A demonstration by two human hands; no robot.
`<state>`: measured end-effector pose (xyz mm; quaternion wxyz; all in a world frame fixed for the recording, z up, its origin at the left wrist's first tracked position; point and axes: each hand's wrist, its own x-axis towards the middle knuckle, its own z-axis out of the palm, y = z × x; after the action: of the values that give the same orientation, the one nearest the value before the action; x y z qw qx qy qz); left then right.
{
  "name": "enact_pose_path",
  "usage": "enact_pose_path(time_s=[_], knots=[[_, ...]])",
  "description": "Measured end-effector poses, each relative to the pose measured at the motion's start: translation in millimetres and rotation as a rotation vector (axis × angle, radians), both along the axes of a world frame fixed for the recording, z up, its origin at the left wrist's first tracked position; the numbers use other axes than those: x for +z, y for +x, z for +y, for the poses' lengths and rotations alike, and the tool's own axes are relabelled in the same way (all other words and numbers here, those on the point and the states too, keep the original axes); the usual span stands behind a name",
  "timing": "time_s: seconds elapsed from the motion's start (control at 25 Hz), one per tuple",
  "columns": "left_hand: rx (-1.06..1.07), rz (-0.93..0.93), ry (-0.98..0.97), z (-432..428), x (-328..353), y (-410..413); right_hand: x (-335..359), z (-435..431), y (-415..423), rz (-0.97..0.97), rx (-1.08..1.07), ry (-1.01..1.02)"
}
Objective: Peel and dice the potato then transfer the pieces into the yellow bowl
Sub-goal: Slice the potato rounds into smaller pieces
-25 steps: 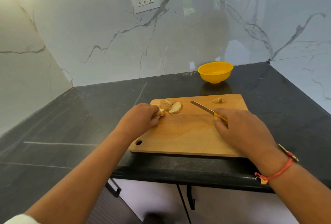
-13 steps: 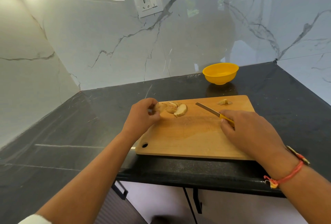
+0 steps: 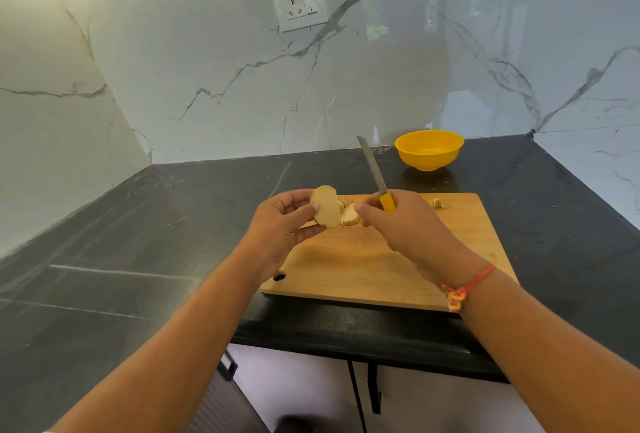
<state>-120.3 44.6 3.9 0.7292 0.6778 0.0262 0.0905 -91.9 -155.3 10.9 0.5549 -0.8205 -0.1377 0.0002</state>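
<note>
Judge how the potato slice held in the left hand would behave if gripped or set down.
The potato slice looks stiff: it stands unbent in the left hand. Its pale cut face is probably wet, so slippery. Flat-sided, it should lie still rather than roll.

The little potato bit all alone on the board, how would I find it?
Look at the wooden cutting board on the black counter. Go to its far right corner, the one nearest the yellow bowl. The small potato piece lies there by itself, apart from the slices bunched between the hands.
</note>
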Motion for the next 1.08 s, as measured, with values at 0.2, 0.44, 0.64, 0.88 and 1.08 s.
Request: enact_pose_path(time_s=[0.2, 0.44, 0.64, 0.88, 1.08], knots=[[0.027, 0.009, 0.166, -5, -9, 4, -3, 17, 10, 0.047, 0.006, -0.176], [0.184, -0.211, 0.867, -2, -16, 7, -2, 2, -7, -0.13, 0.008, -0.363], [0.042, -0.24, 0.998, 1, -26, 4, -6, -14, -35, -0.255, 0.003, -0.563], [0.124, -0.015, 0.945, -2, -23, 0, -14, -9, -53, -0.377, 0.016, -0.608], [0.206, 0.012, 0.939, -11, -26, 2, -12, -6, -54, -0.407, 0.031, -0.637]])
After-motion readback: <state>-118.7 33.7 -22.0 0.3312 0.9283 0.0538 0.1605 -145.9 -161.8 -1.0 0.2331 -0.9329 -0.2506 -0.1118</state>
